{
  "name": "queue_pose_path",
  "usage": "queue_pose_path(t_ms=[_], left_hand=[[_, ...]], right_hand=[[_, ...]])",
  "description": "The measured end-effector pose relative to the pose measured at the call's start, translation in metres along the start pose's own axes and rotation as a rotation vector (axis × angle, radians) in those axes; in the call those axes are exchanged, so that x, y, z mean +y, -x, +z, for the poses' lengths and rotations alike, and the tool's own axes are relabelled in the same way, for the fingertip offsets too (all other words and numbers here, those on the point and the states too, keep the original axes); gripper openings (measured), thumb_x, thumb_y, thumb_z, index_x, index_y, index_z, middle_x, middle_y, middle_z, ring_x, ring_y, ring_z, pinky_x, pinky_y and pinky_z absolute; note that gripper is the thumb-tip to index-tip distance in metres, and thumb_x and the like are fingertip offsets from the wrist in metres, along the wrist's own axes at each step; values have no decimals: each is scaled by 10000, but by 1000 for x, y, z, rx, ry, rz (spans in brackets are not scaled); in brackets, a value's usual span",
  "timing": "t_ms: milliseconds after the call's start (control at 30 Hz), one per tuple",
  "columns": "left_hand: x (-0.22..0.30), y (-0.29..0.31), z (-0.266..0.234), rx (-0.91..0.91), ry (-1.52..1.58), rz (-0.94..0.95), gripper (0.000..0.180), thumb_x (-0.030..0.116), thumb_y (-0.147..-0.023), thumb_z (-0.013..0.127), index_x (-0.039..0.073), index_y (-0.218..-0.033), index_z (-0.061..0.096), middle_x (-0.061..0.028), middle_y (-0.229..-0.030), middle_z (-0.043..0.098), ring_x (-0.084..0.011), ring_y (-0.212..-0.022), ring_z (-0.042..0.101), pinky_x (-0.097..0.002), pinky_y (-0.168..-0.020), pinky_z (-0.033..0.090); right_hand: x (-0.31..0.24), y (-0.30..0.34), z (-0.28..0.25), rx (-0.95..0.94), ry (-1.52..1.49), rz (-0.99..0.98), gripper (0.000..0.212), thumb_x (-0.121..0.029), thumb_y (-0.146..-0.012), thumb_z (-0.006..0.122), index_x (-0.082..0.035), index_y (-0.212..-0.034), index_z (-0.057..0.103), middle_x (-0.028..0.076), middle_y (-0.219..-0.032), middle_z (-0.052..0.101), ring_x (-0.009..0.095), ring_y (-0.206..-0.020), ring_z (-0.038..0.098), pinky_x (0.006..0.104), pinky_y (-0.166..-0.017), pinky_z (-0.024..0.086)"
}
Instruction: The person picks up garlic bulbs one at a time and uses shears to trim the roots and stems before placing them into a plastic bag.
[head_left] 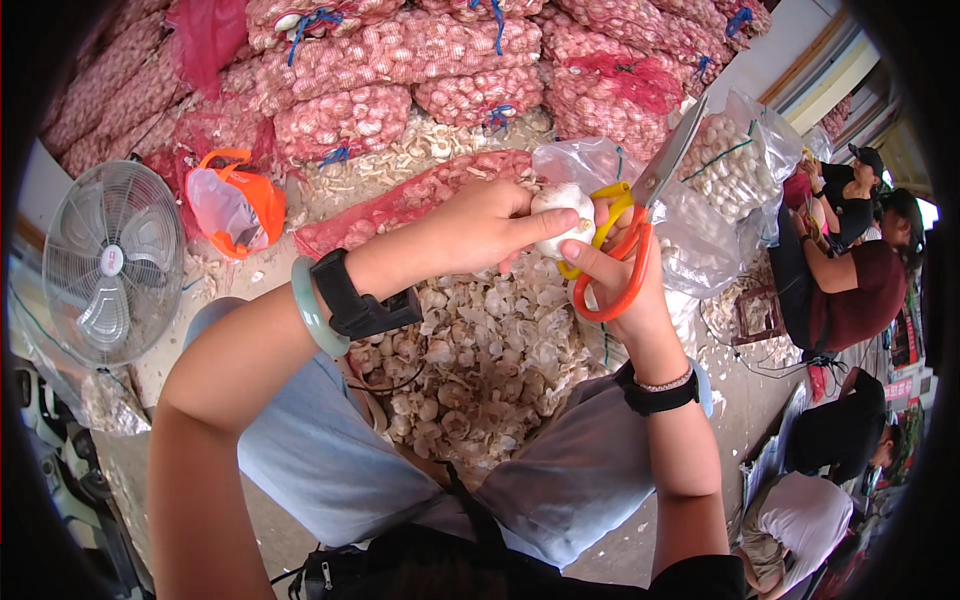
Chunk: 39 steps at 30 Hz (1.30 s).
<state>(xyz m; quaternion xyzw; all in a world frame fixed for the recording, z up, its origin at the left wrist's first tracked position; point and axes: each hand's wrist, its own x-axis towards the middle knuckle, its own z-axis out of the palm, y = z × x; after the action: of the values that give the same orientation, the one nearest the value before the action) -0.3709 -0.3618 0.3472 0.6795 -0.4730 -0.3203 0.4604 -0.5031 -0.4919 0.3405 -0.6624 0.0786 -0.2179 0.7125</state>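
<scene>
A white garlic bulb (553,208) is gripped by my left hand (485,228), its thumb laid across the bulb. My right hand (632,300) holds a pair of scissors (668,170) with one orange and one yellow handle. The blades point up and to the right, away from the bulb, and look closed together. My right thumb reaches to the bulb's lower right side, where the two hands meet. Below them, between my knees, lies a heap of garlic bulbs and loose papery skins (480,350).
Red mesh sacks of garlic (400,60) are stacked along the back. A standing fan (110,262) and an orange bag (262,205) are on the left. Clear plastic bags of white bulbs (725,165) stand at right, with several people (850,290) seated beyond.
</scene>
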Motion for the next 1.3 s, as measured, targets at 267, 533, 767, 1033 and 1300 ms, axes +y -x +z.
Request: queue_pose_path(t_ms=[267,533,767,1033,1300], left_hand=[[-9,-1,-3,-26,138,60,533,498,-889,502,-16,-827,625,-29,-637,568,-103,-502,553,-252,-456,436],[-5,-1,4,-37,146,4,476,484,-865,548,17,-843,637,-16,-650,572,-92,-501,528,-234,-461,417],[-14,3,1,-190,364,-3,461,461,-873,555,4,-902,607,-14,-645,562,-69,-473,484,-205,-440,381],[-7,1,-7,-360,491,192,419,371,-959,434,-8,-946,610,-32,-717,581,-67,-517,493,-207,-486,399],[5,-6,-10,-346,217,223,392,324,-974,409,4,-813,567,-27,-587,537,-81,-490,483,-222,-499,390]], right_hand=[[-7,2,-3,-36,-72,25,380,71,-722,694,-87,-923,413,13,-861,544,95,-778,545,236,-639,440],[-6,5,-4,-102,63,46,382,12,-694,747,-81,-880,427,-1,-839,520,66,-760,499,226,-632,422],[-9,7,-6,-159,89,49,382,13,-698,743,-81,-900,432,10,-870,532,83,-795,522,237,-673,444],[-26,8,-3,-206,-313,126,357,-60,-763,681,-7,-1038,459,123,-1009,588,230,-909,616,339,-761,528],[-17,6,-8,-133,-376,144,413,-123,-818,630,42,-1146,441,165,-959,608,289,-853,648,385,-710,559]])
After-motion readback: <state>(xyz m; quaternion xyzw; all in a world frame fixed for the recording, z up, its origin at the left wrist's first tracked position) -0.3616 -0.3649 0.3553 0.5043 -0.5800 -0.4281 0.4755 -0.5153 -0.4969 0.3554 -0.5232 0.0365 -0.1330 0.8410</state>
